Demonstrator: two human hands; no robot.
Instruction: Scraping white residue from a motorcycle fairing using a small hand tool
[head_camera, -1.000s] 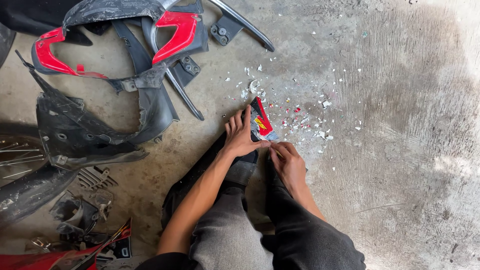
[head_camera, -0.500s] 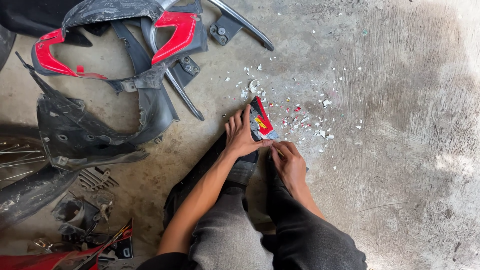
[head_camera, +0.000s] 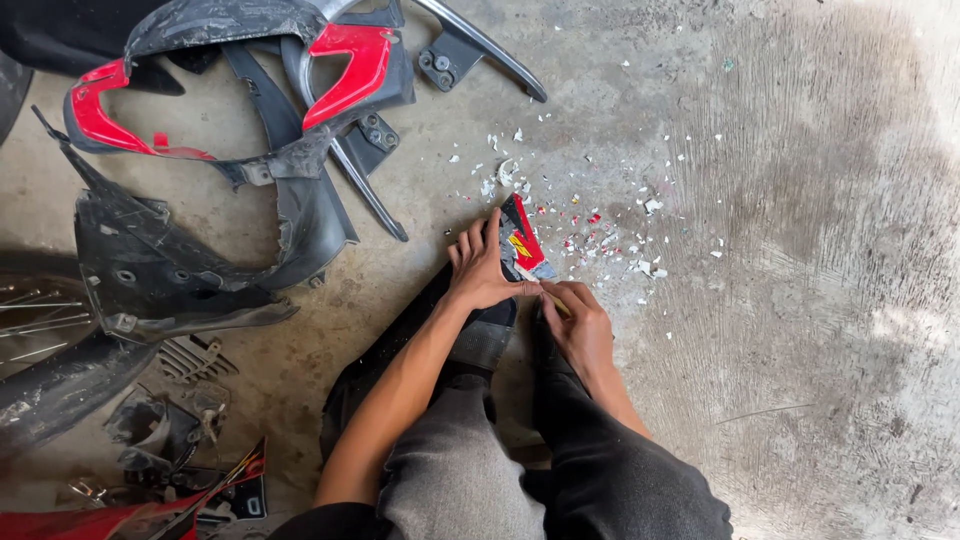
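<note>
A black plastic body panel (head_camera: 400, 350) lies on the concrete floor between my knees, its far tip carrying a red and yellow sticker (head_camera: 525, 245). My left hand (head_camera: 480, 265) presses flat on the panel just left of the sticker, fingers spread. My right hand (head_camera: 580, 325) is closed around a small yellowish tool (head_camera: 553, 300) whose tip meets the near edge of the sticker. Small white and red flakes (head_camera: 600, 245) are scattered on the floor around the tip.
Black and red fairing pieces (head_camera: 250, 130) are piled at the upper left. A spoked wheel (head_camera: 30, 320) shows at the left edge. Small black parts and a red panel (head_camera: 150, 490) lie at the lower left. Bare concrete (head_camera: 800, 300) spreads to the right.
</note>
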